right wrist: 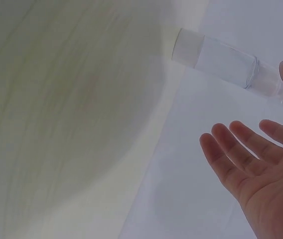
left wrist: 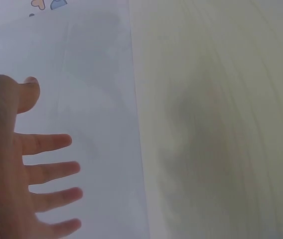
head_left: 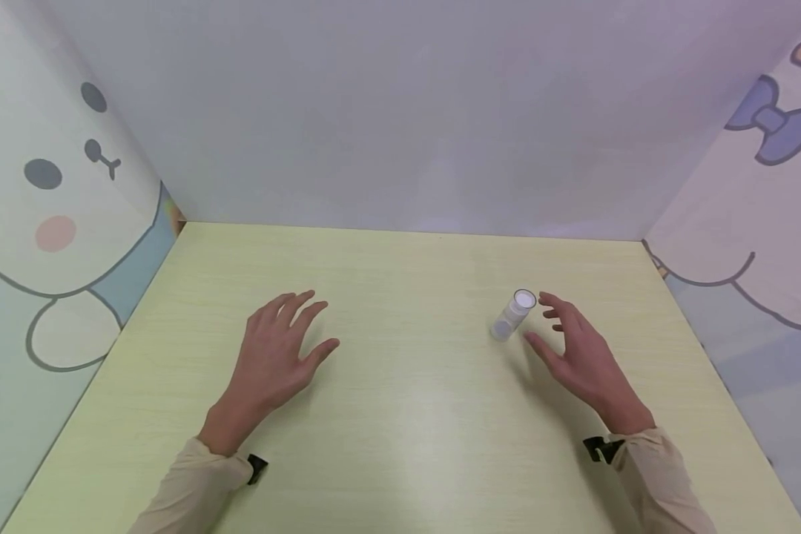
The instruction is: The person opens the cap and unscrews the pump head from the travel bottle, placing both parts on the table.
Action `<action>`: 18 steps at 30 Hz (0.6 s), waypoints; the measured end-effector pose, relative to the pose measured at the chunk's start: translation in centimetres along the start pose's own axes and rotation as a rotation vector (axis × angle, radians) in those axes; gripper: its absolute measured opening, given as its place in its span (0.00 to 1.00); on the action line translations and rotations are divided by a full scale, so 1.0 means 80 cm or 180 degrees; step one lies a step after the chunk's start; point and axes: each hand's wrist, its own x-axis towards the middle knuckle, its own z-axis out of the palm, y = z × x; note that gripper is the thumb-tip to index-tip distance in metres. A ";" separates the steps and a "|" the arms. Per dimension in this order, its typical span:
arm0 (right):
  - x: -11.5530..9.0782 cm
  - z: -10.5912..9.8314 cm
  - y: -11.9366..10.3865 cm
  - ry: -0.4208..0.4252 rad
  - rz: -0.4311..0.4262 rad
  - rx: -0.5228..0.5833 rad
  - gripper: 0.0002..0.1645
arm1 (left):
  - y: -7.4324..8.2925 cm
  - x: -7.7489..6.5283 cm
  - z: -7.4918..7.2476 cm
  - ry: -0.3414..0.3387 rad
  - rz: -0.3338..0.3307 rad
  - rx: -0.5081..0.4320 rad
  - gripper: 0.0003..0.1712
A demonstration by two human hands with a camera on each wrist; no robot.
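Yr R hand, empty, fingers loose, hangs just beside the clear bottle, which looks upright on the bench; L hand, also empty, fingers spread, is well apart; mid-body seems best grip, thumb opp. fingers, w/o tipping it

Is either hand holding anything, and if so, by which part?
Nothing is held. The right hand is beside the bottle without gripping it; the left hand is empty.
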 end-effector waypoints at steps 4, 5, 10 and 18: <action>0.004 0.002 -0.003 0.0026 0.0019 0.0037 0.40 | 0.003 0.001 0.001 0.0013 0.0003 -0.0038 0.33; 0.005 0.003 -0.004 0.0030 0.0023 0.0055 0.39 | 0.004 0.000 0.001 0.0008 -0.0002 -0.0045 0.33; 0.011 0.009 -0.009 0.0101 -0.0004 0.0153 0.38 | 0.007 0.000 0.001 -0.0033 -0.0026 -0.0064 0.33; 0.019 0.016 -0.012 0.0212 -0.0012 0.0382 0.35 | 0.010 0.003 0.004 -0.0014 0.0000 -0.0082 0.31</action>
